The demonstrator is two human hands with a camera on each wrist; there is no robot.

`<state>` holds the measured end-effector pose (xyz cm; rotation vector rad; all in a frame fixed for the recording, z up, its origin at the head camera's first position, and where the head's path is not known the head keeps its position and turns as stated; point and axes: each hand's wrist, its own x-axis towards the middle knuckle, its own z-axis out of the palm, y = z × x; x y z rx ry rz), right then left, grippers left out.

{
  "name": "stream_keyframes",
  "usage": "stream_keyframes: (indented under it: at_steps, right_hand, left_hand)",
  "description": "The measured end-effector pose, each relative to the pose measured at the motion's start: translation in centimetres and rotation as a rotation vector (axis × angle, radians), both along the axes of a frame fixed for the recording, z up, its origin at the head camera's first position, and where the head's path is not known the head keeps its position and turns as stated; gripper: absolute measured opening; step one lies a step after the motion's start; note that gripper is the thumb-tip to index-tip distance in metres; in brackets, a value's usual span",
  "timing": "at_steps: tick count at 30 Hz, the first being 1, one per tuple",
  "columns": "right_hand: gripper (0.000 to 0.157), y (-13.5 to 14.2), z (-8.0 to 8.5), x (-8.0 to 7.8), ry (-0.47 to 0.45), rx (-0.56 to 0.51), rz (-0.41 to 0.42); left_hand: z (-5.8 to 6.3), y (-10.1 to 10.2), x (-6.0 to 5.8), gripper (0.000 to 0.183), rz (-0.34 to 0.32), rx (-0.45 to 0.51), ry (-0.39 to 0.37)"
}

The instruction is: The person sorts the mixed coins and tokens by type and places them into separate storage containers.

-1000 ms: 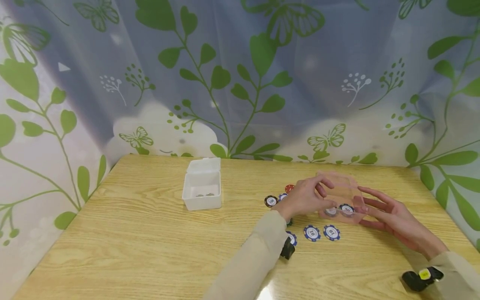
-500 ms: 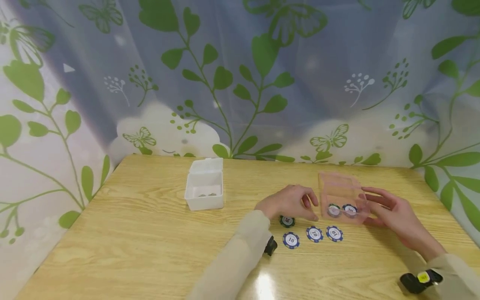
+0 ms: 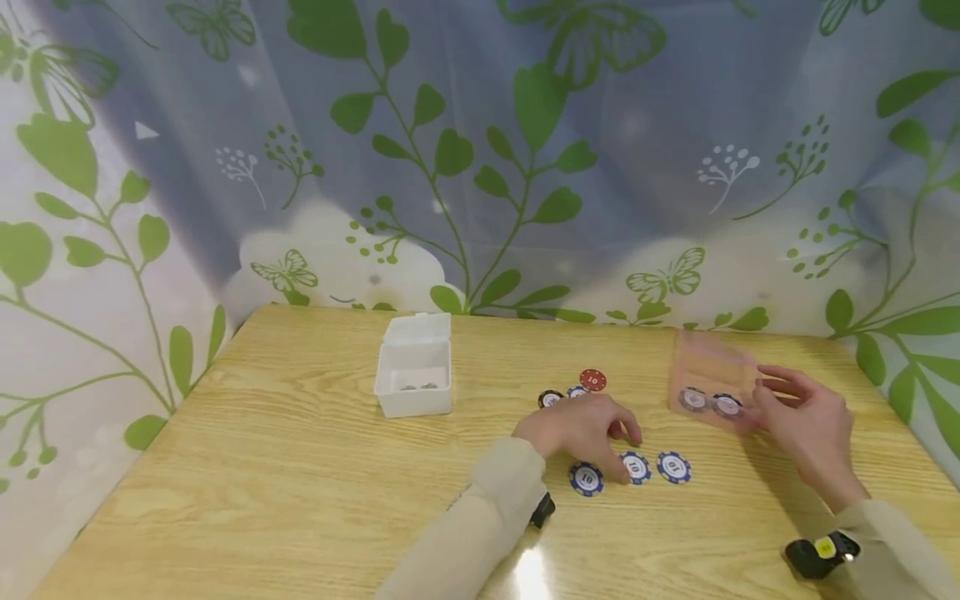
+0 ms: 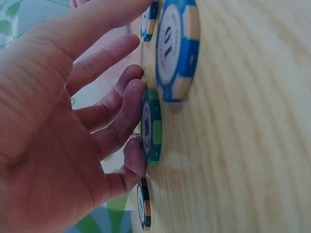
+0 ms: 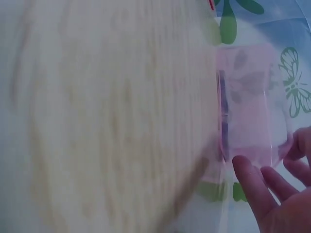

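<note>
My left hand [image 3: 585, 429] hovers low over the poker chips, its fingers loosely bent and its thumb tip right at the middle blue chip [image 3: 639, 468]. Blue chips marked 10 lie on either side, the left one [image 3: 587, 479] and the right one [image 3: 674, 468]. In the left wrist view a green chip [image 4: 154, 127] stands close to my fingertips; the hand hides it from the head view. With my right hand [image 3: 806, 429] I hold the right side of a clear pink plastic box [image 3: 712, 367]. Two chips [image 3: 693, 399] show through its front part.
Behind my left hand lie a red chip [image 3: 592, 380], a black chip [image 3: 551, 399] and a partly covered blue chip [image 3: 577, 392]. A white lidded box [image 3: 412, 403], lid raised, stands left of them with small things inside. A patterned curtain [image 3: 480, 167] hangs behind the table [image 3: 262, 467].
My left hand has drawn back from the pink box and come to the front blue chips. The pink box has shifted right and a little back with my right hand.
</note>
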<state>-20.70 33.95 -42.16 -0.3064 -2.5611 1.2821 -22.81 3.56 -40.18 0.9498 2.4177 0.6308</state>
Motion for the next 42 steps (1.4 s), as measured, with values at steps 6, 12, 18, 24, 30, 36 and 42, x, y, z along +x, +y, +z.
stream_keyframes:
  at_steps: [6,12,18,24,30,36,42]
  right_hand:
    - [0.052,1.8,-0.3,0.1,-0.018,-0.166,0.21]
    - [0.047,3.7,-0.9,0.1,-0.084,-0.564,0.442]
    - [0.048,4.1,-1.3,0.2,-0.088,-0.622,0.532]
    - [0.051,4.1,-1.3,0.3,-0.104,-0.641,0.557]
    - [0.052,4.1,-1.2,0.3,-0.122,-0.634,0.57]
    - [0.052,4.3,-1.2,0.3,-0.13,-0.648,0.578]
    - [0.05,4.4,-1.2,0.3,-0.131,-0.673,0.59]
  left_hand:
    - [0.0,0.2,0.1,0.038,0.001,-0.042,0.05]
    - [0.0,0.4,0.2,0.031,0.011,-0.042,0.022]
    - [-0.1,0.6,0.3,0.035,0.005,-0.037,0.01]
    - [-0.1,0.6,0.4,0.039,-0.008,0.028,-0.042]
    - [-0.1,0.3,0.4,0.041,-0.021,0.03,-0.082]
    - [0.0,0.0,0.3,0.045,-0.052,0.023,-0.106]
    - [0.1,-0.1,0.3,0.044,-0.058,0.037,-0.122]
